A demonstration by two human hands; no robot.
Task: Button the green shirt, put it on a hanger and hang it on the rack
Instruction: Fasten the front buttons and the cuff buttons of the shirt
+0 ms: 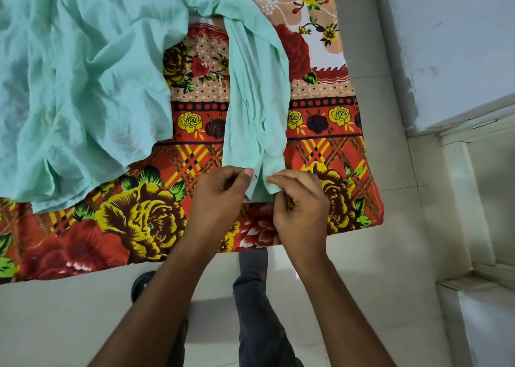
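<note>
Down at the near edge of the bed, both hands are working the cuff (260,184) of the green shirt (83,74), which lies rumpled across the flowered bedsheet (145,221) with one sleeve (255,115) running toward the person. Left hand (220,196) pinches one side of the cuff slit, thumb on top; right hand (299,199) pinches the other side with curled fingers. Can't make out the button or its hole, too small.

What could go wrong, I'd guess: the cuff hangs right at the bed edge, so a slipped pinch lets it drop off the side, and tugging could drag the wrinkled body along. The fabric's bunched, so the two sides could get mismatched too.

Room-wise, there's bare tiled floor (390,227) to the right and plenty of bed further in. No hanger or rack in view.
</note>
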